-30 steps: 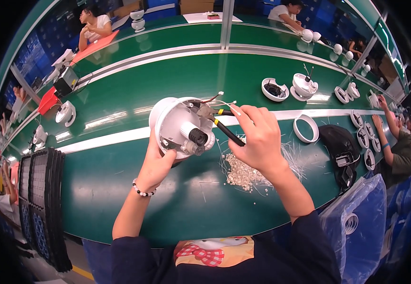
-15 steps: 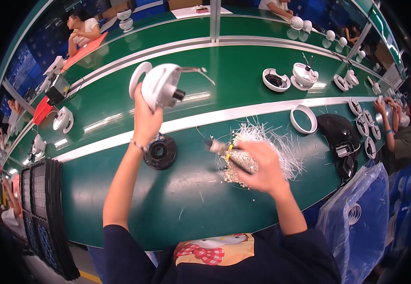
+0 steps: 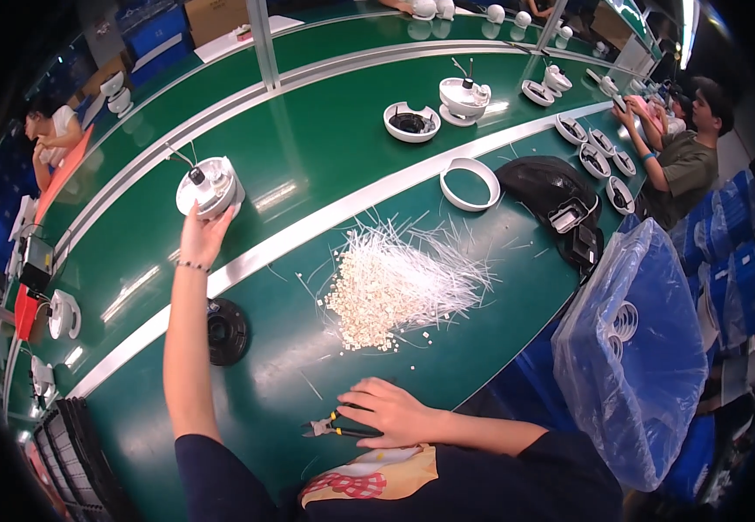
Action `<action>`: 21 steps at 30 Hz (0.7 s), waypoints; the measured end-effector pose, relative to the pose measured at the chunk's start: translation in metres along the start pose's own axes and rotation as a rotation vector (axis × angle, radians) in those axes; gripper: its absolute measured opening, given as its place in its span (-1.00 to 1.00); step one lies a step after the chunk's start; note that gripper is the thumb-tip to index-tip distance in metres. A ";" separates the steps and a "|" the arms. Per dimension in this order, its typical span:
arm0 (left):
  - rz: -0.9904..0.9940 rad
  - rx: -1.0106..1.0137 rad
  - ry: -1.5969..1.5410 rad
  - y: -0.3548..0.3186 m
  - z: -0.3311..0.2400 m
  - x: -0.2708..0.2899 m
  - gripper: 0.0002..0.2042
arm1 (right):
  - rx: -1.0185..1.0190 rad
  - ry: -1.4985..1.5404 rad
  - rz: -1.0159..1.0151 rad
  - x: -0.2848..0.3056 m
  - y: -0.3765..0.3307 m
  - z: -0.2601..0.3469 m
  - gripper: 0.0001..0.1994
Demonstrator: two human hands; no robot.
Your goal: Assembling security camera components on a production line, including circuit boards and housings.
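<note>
Left hand [image 3: 202, 235] reaches far out across the green table [image 3: 308, 148], arm fully stretched. Its fingers [image 3: 219, 217] are spread and cupped against the near underside of a white dome-shaped housing [image 3: 210, 187], which sits on the farther lane of the table beyond the white stripe [image 3: 308, 230]. A short dark stub and thin wires stick up from the housing's top. A bead bracelet [image 3: 188, 264] circles the left wrist.

Right hand [image 3: 390, 411] lies low on the near edge of the table, close to the body. Its fingers [image 3: 362, 409] are loosely curled over the handles of small pliers [image 3: 332, 426] with yellow-green grips; the metal nose points left and rests on the table. Whether the grip is tight cannot be told.

A black round base [image 3: 226, 331] lies on the table just beside the left forearm. A heap of white cable ties [image 3: 399, 278] is spread across the middle of the table, between the two hands and to the right. A white ring [image 3: 470, 184] lies beyond the heap, next to a black bag [image 3: 547, 187]. More white housings [image 3: 464, 96] stand farther off on the far lane. A clear blue plastic bag [image 3: 630, 348] hangs at the right, off the table edge. Another person [image 3: 686, 148] sits at the far right.
</note>
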State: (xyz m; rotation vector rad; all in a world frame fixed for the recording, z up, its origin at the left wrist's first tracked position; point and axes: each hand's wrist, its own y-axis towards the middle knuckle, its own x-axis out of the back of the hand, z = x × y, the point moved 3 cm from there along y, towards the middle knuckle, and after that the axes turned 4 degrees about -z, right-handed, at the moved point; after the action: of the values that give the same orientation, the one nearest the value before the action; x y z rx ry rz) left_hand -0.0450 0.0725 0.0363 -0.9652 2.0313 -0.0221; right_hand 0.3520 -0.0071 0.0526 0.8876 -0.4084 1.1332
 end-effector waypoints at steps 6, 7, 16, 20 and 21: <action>-0.064 -0.654 1.602 -0.108 -0.053 0.038 -0.59 | -0.078 -0.370 -0.430 0.104 0.039 -0.055 -0.68; -0.140 -0.554 1.717 -0.131 -0.056 0.047 -0.60 | -0.155 -0.423 -0.556 0.130 0.054 -0.077 -0.67; -0.254 -0.786 1.631 -0.180 -0.005 0.069 -0.55 | -0.701 -0.954 -0.319 0.202 0.034 -0.237 -0.90; -0.348 -0.504 0.835 -0.201 0.006 0.094 -0.69 | -0.306 -0.673 -0.597 0.191 0.064 -0.153 -0.89; -0.366 -0.500 0.832 -0.210 0.010 0.093 -0.69 | -0.313 -0.548 -0.555 0.176 0.076 -0.113 -0.90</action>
State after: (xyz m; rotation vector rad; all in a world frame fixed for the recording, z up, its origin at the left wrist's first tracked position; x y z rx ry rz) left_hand 0.0628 -0.1310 0.0383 -1.8683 2.6284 -0.1360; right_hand 0.3373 0.1988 0.1354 0.9460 -0.7112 0.2928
